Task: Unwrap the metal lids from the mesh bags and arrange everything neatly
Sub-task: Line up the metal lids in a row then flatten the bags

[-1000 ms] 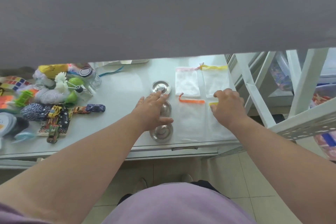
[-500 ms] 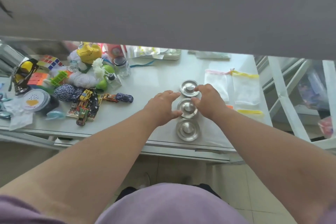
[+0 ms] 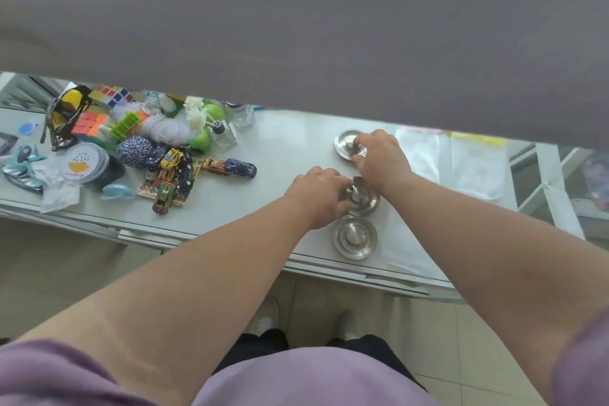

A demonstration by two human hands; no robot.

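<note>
Three metal lids lie bare in a column on the table (image 3: 283,148), knobs up, already out of the bags. Our right hand (image 3: 382,158) curls over the far lid (image 3: 344,143) at 12 o'clock, fingers closed on its rim. Our left hand (image 3: 318,196) pinches the middle lid (image 3: 364,199), probably to true up the row. The near lid (image 3: 355,237) at 6 o'clock sits untouched, close to the table's front edge, so little room to pull things toward us. The mesh bags (image 3: 461,165) lie flat at 3 o'clock, just beside the lids, the nearest one about touching them. The toy clutter (image 3: 171,171) at 9 o'clock is well apart, with bare tabletop between. A grey band hides everything farther back.
</note>
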